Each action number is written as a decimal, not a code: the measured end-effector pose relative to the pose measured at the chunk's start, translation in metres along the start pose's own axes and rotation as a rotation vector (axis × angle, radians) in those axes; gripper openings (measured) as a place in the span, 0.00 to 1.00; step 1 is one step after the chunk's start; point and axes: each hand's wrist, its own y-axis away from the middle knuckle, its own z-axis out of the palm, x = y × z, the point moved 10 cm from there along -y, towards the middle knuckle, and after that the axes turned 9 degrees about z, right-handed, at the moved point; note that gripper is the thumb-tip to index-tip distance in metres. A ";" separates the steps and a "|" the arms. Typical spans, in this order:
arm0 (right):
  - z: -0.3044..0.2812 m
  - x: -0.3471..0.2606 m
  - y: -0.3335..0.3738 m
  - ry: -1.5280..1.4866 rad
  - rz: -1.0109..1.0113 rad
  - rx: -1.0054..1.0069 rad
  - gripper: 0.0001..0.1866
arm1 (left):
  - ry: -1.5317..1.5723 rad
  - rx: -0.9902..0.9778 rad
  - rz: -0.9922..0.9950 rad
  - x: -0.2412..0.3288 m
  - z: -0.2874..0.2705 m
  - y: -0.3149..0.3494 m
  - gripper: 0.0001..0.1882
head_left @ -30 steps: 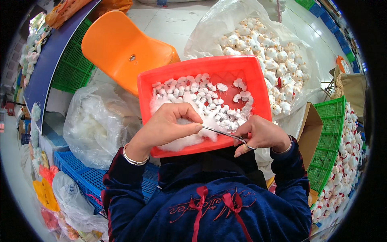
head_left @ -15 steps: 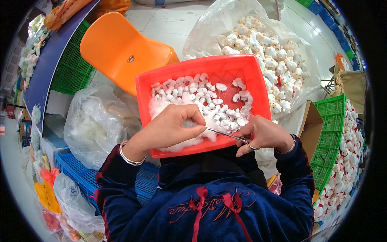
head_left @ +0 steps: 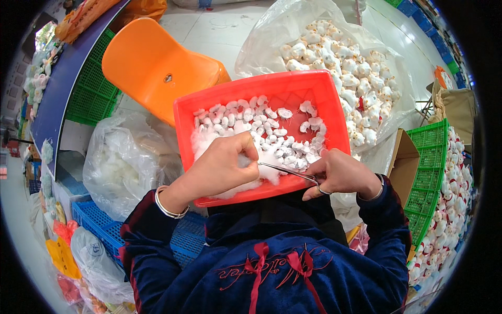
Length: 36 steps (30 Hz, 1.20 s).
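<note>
My right hand (head_left: 342,171) grips metal forceps (head_left: 286,169) by their scissor-like finger loops, the thin jaws pointing left. The tip of the forceps meets the fingers of my left hand (head_left: 219,163), which is closed in a pinch; whatever lies inside that pinch is hidden. Both hands are above the near side of a red plastic basin (head_left: 180,133). Many small white fabric pieces (head_left: 261,123), curved and stubby, lie spread in it. Fluffy white stuffing (head_left: 203,140) fills its left part and runs under my left hand.
An orange chair (head_left: 144,68) stands beyond the basin on the left. Far right, a clear bag (head_left: 261,39) holds white stuffed figures (head_left: 355,78). Left are a plastic bag of stuffing (head_left: 117,162) and a blue crate (head_left: 99,220); right, a cardboard box (head_left: 403,162) and green crate (head_left: 431,172).
Both hands and the forceps have shifted slightly to the left. My left thumb and fingers stay pinched near the forceps' tip, and the basin's contents look the same.
</note>
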 end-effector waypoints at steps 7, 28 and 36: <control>-0.008 0.013 0.007 0.060 0.040 0.029 0.24 | -0.047 0.005 -0.007 -0.015 -0.012 0.008 0.05; -0.017 0.034 0.020 -0.100 0.061 0.032 0.22 | 0.053 0.237 0.047 -0.036 -0.047 0.018 0.10; -0.019 0.018 0.018 0.017 0.031 0.063 0.22 | 0.543 -0.122 -0.190 -0.028 0.028 -0.008 0.11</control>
